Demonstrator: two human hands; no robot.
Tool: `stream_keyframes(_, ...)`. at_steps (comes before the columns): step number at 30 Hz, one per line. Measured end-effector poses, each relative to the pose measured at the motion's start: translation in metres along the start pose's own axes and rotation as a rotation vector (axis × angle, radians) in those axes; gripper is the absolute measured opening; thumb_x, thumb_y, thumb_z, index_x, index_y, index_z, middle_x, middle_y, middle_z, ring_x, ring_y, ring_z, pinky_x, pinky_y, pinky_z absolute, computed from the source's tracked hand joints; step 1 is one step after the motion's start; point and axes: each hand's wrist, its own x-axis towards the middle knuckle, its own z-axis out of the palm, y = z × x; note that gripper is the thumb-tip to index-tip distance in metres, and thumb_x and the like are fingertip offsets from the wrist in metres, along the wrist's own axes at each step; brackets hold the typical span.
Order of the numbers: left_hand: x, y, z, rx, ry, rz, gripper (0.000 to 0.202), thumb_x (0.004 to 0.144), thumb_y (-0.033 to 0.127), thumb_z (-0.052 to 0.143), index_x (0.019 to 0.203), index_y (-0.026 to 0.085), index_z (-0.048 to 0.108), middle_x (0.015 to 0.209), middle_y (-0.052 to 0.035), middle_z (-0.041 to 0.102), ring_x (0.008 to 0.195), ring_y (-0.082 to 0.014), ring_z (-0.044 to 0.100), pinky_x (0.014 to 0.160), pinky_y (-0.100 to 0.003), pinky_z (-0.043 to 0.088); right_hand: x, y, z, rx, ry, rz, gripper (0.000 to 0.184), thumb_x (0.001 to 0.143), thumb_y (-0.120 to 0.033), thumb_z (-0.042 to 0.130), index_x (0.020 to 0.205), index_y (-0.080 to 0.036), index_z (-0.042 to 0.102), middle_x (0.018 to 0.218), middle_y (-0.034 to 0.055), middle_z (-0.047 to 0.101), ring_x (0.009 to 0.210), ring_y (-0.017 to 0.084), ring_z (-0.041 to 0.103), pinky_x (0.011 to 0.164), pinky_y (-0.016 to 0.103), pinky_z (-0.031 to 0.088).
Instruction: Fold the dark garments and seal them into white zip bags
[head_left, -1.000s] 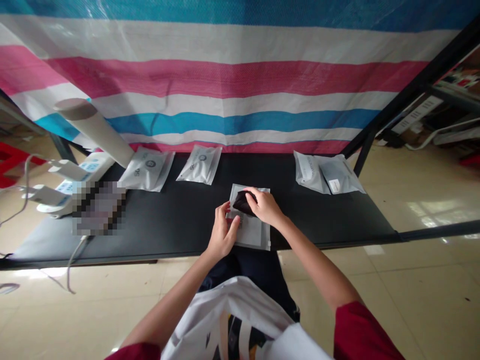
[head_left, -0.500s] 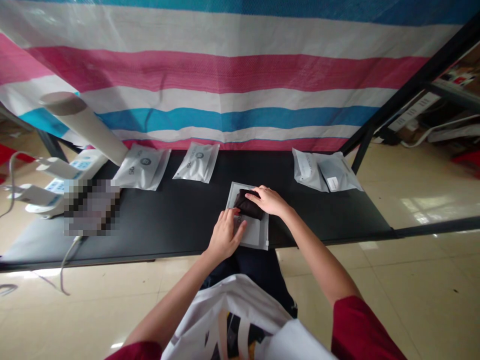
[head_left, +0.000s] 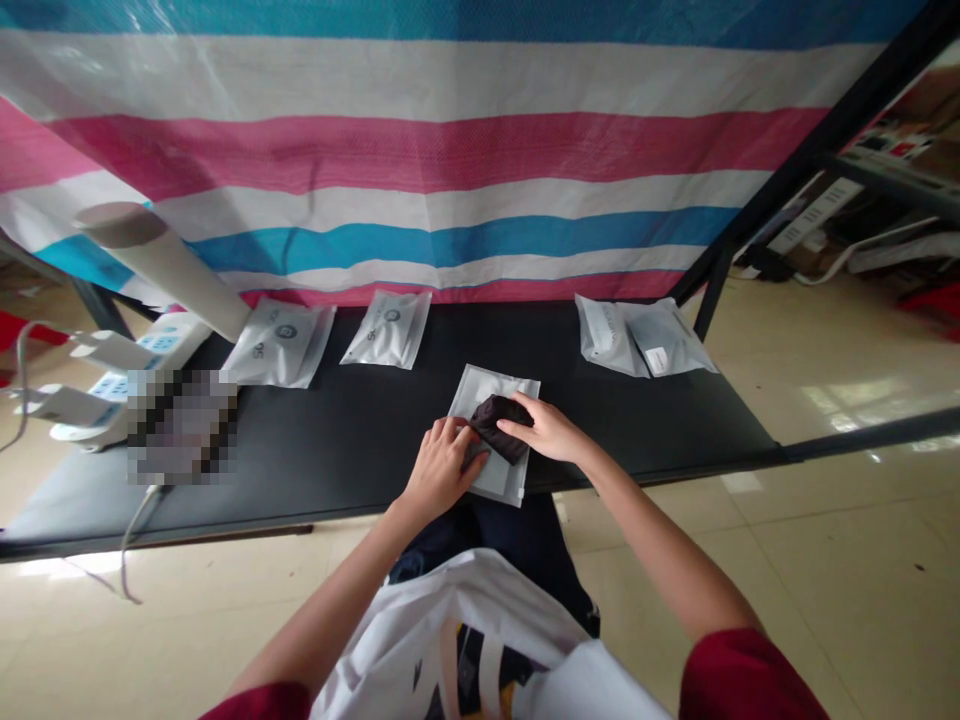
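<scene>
While the right hand (head_left: pixel 547 430) and left hand (head_left: pixel 441 470) touch it, a dark bundle (head_left: pixel 496 425) lies on a pale pouch (head_left: pixel 499 385)

Just below the frame's centre, the right hand's fingers lie nearly flat along the bundle's top, open and not pinching. The left hand's fingers curl lightly against the bundle's near end and the pouch, with no firm grip showing. The bundle seems to sit on the pouch, not inside it, though that is hard to tell. Other white pouches (head_left: pixel 387 328) line the far edge of the black table (head_left: pixel 337 445), upper left and upper right.
</scene>
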Motion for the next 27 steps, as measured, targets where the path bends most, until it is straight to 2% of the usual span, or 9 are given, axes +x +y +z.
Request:
stream_keyframes(3,0.000,0.000,-0.007,0.041,-0.004,-0.035,0.018,0.093,0.025,0.049,0.107,0.021,0.059,0.120,-0.0114,0.057,0.111,-0.0306,0.050,0.087,-0.045,0.045,-0.016,0.007,-0.001,0.273,0.122,-0.018,0.037,0.084,-0.045,0.064,0.112,-0.022,0.058,0.107,0.0050,0.067,0.103,0.022,0.063,0.092,0.034,0.048)
stream_keyframes(6,0.005,0.009,-0.009,0.046,0.002,-0.071,0.021,0.093,0.019,0.046,0.109,0.021,0.058,0.115,-0.0101,0.061,0.108,-0.0294,0.053,0.087,-0.044,0.044,-0.027,0.014,-0.002,0.579,0.352,0.059,0.043,0.076,-0.040,0.071,0.113,-0.025,0.055,0.111,0.0028,0.066,0.106,0.021,0.062,0.095,0.036,0.048)
stream_keyframes(9,0.013,0.022,-0.005,-0.009,-0.049,-0.036,0.020,0.092,0.034,0.053,0.106,0.020,0.058,0.103,-0.0092,0.064,0.097,-0.0276,0.057,0.082,-0.040,0.046,-0.031,0.022,0.002,0.933,0.459,0.171,0.052,0.063,-0.029,0.077,0.112,-0.026,0.059,0.111,0.0026,0.069,0.105,0.023,0.064,0.095,0.041,0.050)
stream_keyframes(12,0.020,0.031,0.001,0.024,-0.093,0.000,0.031,0.085,0.046,0.063,0.099,0.019,0.059,0.097,-0.0096,0.064,0.092,-0.0283,0.058,0.077,-0.039,0.046,-0.032,0.028,0.010,1.137,0.466,0.275,0.037,0.058,-0.024,0.073,0.095,-0.022,0.067,0.097,0.0032,0.074,0.099,0.026,0.067,0.093,0.044,0.051)
stream_keyframes(14,0.023,0.033,0.003,0.056,-0.095,-0.002,0.025,0.086,0.044,0.062,0.094,0.020,0.060,0.095,-0.0095,0.064,0.090,-0.0280,0.058,0.075,-0.038,0.045,-0.034,0.032,0.016,1.177,0.494,0.333,0.026,0.059,-0.024,0.067,0.085,-0.022,0.067,0.089,0.0032,0.075,0.094,0.027,0.068,0.088,0.044,0.053)
stream_keyframes(16,0.025,0.032,0.001,0.051,-0.103,-0.004,0.016,0.091,0.035,0.055,0.088,0.021,0.060,0.091,-0.0084,0.064,0.087,-0.0259,0.059,0.072,-0.036,0.045,-0.036,0.033,0.022,1.182,0.499,0.361,0.024,0.060,-0.027,0.062,0.083,-0.022,0.066,0.088,0.0036,0.075,0.091,0.027,0.069,0.083,0.044,0.054)
stream_keyframes(20,0.028,0.028,-0.007,-0.053,-0.088,0.009,0.017,0.092,0.024,0.046,0.081,0.021,0.058,0.085,-0.0059,0.061,0.081,-0.0222,0.059,0.071,-0.033,0.044,-0.036,0.029,0.033,1.104,0.374,0.380,0.025,0.063,-0.034,0.057,0.084,-0.021,0.065,0.084,0.0045,0.074,0.087,0.028,0.069,0.077,0.042,0.054)
stream_keyframes(24,0.030,0.027,-0.013,-0.203,0.018,-0.054,0.014,0.091,0.021,0.044,0.081,0.021,0.054,0.082,-0.0034,0.059,0.075,-0.0189,0.059,0.068,-0.030,0.044,-0.031,0.021,0.039,0.988,0.292,0.449,0.030,0.062,-0.032,0.062,0.090,-0.022,0.065,0.079,0.0000,0.072,0.080,0.025,0.068,0.070,0.036,0.053)
stream_keyframes(27,0.029,0.025,-0.017,-0.274,0.125,-0.107,0.018,0.094,0.024,0.040,0.082,0.021,0.052,0.079,-0.0022,0.058,0.070,-0.0164,0.057,0.065,-0.028,0.042,-0.025,0.012,0.035,0.903,0.206,0.416,0.026,0.063,-0.031,0.066,0.086,-0.020,0.069,0.078,-0.0003,0.072,0.078,0.022,0.067,0.070,0.033,0.051)
